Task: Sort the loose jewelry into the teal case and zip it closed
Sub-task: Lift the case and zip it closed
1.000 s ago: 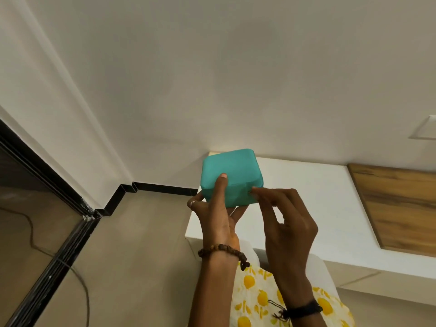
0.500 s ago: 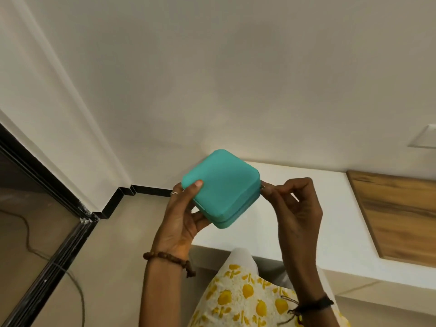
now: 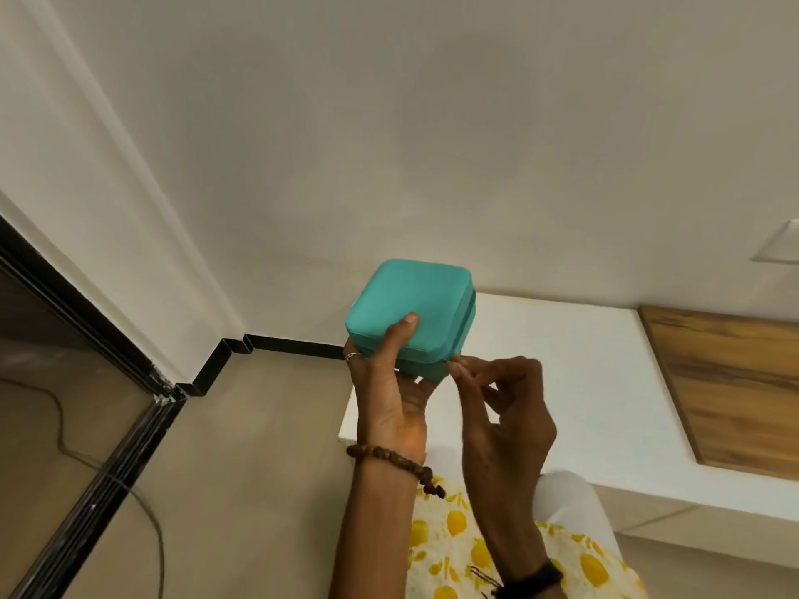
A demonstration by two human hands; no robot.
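Note:
The teal case (image 3: 415,304), square with rounded corners, is held up in the air in front of the wall, its lid down. My left hand (image 3: 391,395) grips it from below, the thumb lying across the lid. My right hand (image 3: 497,386) pinches the zip pull at the case's near right corner. A dark gap shows along the right side of the case, between lid and base. No loose jewelry is in view.
A white ledge (image 3: 583,382) runs along the wall below and to the right of the case, with a wooden panel (image 3: 726,382) at its right. A dark glass door (image 3: 56,404) stands at the left. My lap in yellow-patterned cloth (image 3: 475,551) is below.
The case has turned in my left hand. My right hand has moved from the far right corner down to the near right corner, still pinching the zip pull.

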